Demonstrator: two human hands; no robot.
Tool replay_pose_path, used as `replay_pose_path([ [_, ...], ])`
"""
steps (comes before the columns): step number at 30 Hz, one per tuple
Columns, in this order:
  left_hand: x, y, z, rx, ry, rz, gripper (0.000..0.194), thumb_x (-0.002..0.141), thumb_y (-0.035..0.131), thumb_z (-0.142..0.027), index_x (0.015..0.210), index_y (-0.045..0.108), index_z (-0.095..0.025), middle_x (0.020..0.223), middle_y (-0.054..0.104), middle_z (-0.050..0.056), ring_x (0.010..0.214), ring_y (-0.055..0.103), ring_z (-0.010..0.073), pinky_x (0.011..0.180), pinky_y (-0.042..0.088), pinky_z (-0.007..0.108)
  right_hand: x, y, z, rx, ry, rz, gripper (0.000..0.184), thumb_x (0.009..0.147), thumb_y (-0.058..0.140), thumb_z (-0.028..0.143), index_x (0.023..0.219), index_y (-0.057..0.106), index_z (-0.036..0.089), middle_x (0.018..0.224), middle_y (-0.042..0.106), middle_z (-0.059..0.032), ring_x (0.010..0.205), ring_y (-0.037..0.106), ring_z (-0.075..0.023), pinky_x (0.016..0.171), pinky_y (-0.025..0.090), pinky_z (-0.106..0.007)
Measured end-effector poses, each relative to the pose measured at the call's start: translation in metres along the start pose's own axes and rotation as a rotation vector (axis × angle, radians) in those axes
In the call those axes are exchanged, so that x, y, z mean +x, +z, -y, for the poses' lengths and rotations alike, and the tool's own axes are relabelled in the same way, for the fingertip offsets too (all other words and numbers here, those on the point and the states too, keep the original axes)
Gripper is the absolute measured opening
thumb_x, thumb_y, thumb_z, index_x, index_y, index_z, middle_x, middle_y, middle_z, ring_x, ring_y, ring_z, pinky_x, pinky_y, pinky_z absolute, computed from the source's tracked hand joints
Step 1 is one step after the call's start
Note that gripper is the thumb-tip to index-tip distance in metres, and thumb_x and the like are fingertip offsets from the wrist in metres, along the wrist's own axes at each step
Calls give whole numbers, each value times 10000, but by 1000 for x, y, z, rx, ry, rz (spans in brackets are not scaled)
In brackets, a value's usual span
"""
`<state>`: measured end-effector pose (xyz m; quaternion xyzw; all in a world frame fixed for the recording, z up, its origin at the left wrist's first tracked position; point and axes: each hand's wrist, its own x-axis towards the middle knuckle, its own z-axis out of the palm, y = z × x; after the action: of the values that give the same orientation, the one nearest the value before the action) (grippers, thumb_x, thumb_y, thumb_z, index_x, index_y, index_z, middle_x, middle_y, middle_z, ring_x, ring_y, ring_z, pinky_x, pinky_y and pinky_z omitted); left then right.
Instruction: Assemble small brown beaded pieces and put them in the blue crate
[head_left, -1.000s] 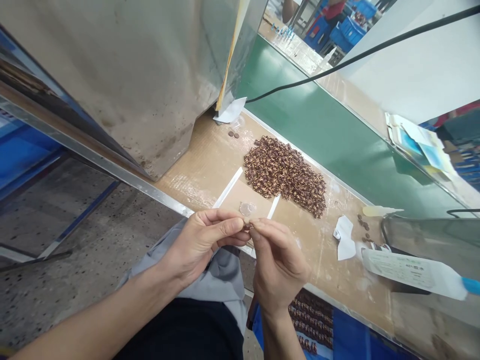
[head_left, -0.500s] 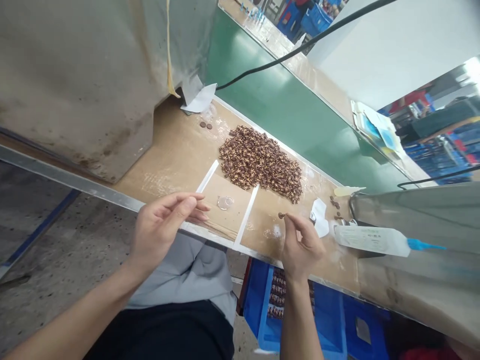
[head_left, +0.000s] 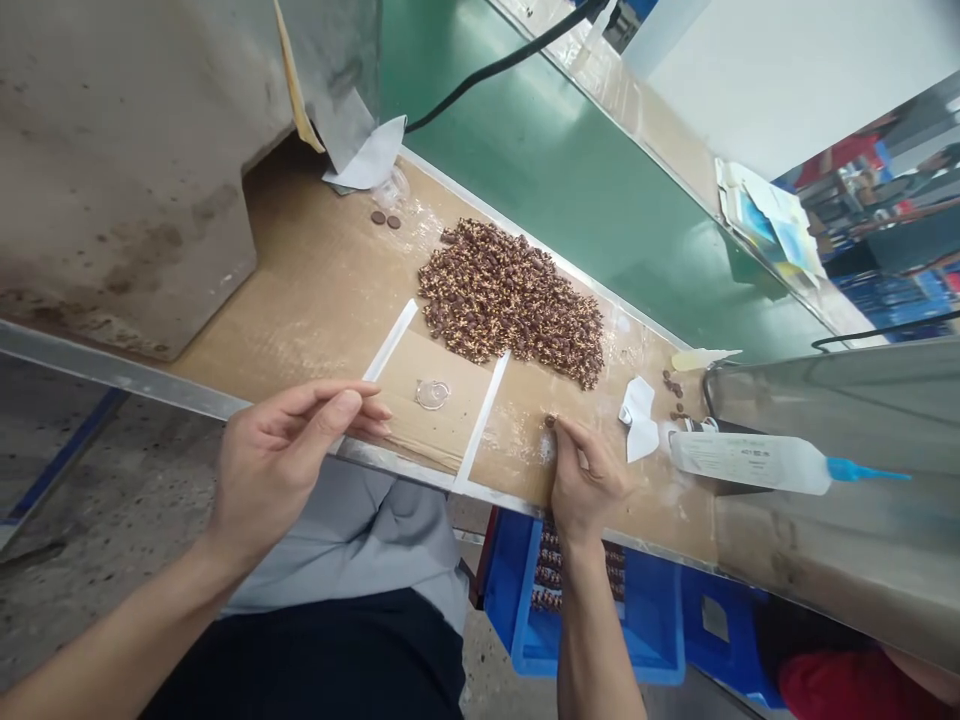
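Between the thumb and index finger of my right hand (head_left: 589, 475) is a small dark brown piece (head_left: 550, 421), held just above the board near the table's front edge. My left hand (head_left: 281, 455) hovers by the front edge at the left, its fingers stretched out loosely with nothing visible in them. Just right of its fingertips, a clear round patch (head_left: 433, 394) lies on the cardboard (head_left: 457, 425) between two white strips. Behind both hands spreads a heap of small brown-and-gold pieces (head_left: 517, 300).
A clear bottle with a blue nozzle (head_left: 757, 462) lies at the right, near a crumpled white paper (head_left: 639, 418). Two brown discs (head_left: 386, 219) sit at the back left. Metal housings (head_left: 112, 180) flank the table; a blue crate (head_left: 645, 630) stands below.
The view has shifted slightly. My right hand, with the brown piece, has come a little left and lower over the board. My left hand keeps nearly the same pose.
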<state>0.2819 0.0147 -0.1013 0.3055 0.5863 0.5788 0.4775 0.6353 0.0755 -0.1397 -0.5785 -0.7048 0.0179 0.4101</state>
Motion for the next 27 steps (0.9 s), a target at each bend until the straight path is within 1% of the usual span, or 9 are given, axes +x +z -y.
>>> replay_pose_path([
  [4,0,-1,-1,9,10,-15,287,1093,899,-534,1140,950,-255,1044,932,40,888,890,238,927,745,386,2,1,0,52,33,1,163,1175,820,332,1158,949,234,1145,944,-79,1044,911,-264,992,733,-397],
  [7,-5,0,-1,103,19,23,259,1096,887,-503,1159,955,-261,1047,936,42,892,887,232,919,736,359,0,-5,15,82,61,-20,165,1172,818,338,1146,944,235,1134,938,-78,1035,902,-263,1005,729,-415],
  [10,-15,9,-5,176,-2,246,243,1114,838,-475,1109,959,-264,963,920,32,867,869,210,860,707,293,-9,-19,48,254,283,-48,114,1124,889,350,1151,942,254,1094,924,-65,1005,886,-253,966,734,-403],
  [13,-26,29,-11,208,-46,518,254,1132,776,-431,1039,950,-270,888,894,11,835,840,184,777,642,244,-20,-31,86,608,609,47,145,1054,976,392,1129,944,272,982,907,-38,874,870,-227,853,744,-360],
  [15,-31,43,-14,220,-45,618,254,1132,752,-380,983,926,-268,870,879,-4,827,822,168,773,612,238,-27,-36,104,821,763,136,185,1013,1019,418,1107,942,278,946,900,-27,799,850,-207,799,740,-337],
  [17,-35,54,-15,233,-19,680,264,1127,738,-334,926,891,-256,867,867,-12,832,811,161,797,601,243,-32,-37,114,945,851,176,207,988,1045,427,1092,939,283,942,898,-23,769,834,-192,764,726,-316],
  [21,-38,64,-18,276,24,750,275,1133,730,-299,896,856,-239,877,863,-12,835,810,166,807,596,256,-39,-40,122,993,848,200,166,1028,1021,420,1090,935,293,967,892,-21,802,828,-189,785,718,-317],
  [26,-40,69,-21,316,83,765,279,1141,746,-282,883,844,-239,821,842,-28,762,791,149,764,586,241,-38,-51,128,903,688,186,16,1087,951,314,1084,936,308,1019,884,-23,881,829,-200,805,701,-321],
  [27,-41,71,-22,320,88,762,285,1144,746,-280,879,844,-240,814,840,-29,753,788,146,763,586,238,-37,-53,128,888,659,177,29,1090,941,283,1091,936,311,1023,884,-20,887,829,-199,806,696,-319],
])
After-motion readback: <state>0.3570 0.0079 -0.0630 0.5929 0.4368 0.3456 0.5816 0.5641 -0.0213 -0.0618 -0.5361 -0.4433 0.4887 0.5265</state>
